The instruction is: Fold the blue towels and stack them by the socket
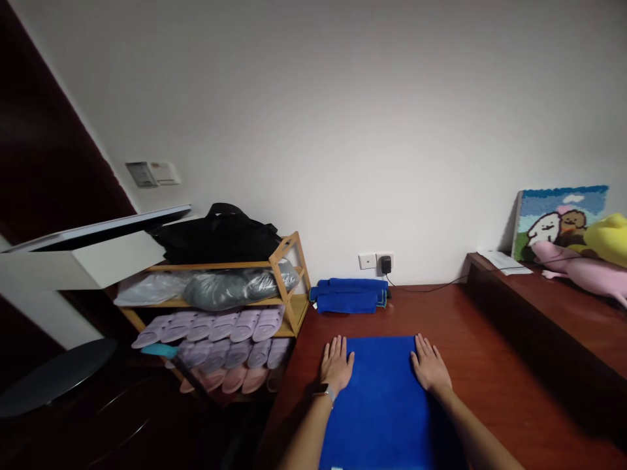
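A blue cloth (379, 405) lies flat on the reddish-brown table (490, 365), its near end running out of the bottom of the view. My left hand (336, 367) rests palm down at its far left corner, fingers stretched forward, a watch on the wrist. On the far right corner lies my right hand (431, 367), also flat with fingers extended. Both hands touch the edges of the cloth and grasp nothing. Beyond them, against the wall, several folded blue cloths (350, 296) are stacked.
A wooden rack (287, 287) at left holds several slippers (235, 326), wrapped items and a black bag (220, 238). A charger (386, 264) sits in the wall socket, its cord trailing right. The raised ledge (563, 294) carries a pink plush toy (582, 267) and a picture (561, 219).
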`<state>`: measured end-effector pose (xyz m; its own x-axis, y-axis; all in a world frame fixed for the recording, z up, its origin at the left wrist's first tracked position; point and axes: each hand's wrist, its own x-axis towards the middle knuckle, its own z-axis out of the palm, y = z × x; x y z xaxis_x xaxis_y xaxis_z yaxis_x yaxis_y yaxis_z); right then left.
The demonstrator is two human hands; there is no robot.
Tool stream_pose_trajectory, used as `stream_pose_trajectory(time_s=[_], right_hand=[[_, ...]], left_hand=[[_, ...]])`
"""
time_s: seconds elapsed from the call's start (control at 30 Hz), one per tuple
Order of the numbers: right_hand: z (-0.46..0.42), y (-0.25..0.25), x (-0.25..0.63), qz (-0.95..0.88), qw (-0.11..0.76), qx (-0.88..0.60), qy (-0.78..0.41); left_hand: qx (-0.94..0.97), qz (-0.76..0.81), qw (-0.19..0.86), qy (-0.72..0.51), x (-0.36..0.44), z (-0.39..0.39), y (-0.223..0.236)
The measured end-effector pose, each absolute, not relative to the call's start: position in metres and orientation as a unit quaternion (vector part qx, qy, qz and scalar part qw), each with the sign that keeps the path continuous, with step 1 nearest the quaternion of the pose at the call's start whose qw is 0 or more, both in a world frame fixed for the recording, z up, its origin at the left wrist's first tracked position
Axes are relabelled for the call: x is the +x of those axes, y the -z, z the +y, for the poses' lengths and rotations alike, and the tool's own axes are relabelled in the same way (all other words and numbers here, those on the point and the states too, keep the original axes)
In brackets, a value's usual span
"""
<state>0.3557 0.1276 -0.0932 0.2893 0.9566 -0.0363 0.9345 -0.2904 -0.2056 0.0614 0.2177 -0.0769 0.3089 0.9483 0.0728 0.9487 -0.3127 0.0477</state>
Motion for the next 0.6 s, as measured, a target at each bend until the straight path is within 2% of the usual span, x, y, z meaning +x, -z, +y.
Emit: stream_pose_trajectory(time_s=[0.17, 0.27, 0.37, 0.47, 0.6], right_hand=[[0.128, 0.094, 0.357, -0.594, 0.108, -0.794, -0.074], [0.128, 0.095, 0.358, -0.6, 0.078, -0.793, -0.078], [0.128, 0.097, 0.359, -0.61, 0.06, -0.787, -0.071], [0.129, 0.096, 0.359, -0.614, 0.058, -0.785, -0.064], [0.129, 0.095, 0.357, -0.601, 0.071, -0.793, -0.065]], left_hand=[[-0.848, -0.518, -0.013, 0.11, 0.127, 0.201, 0.07], [-0.89, -0.436, -0.059, 0.119, 0.185, 0.179, 0.076], [-0.897, -0.417, -0.094, 0.112, 0.222, 0.166, 0.086], [-0.895, -0.418, -0.111, 0.109, 0.225, 0.166, 0.094], [-0.885, -0.441, -0.102, 0.109, 0.189, 0.183, 0.097]])
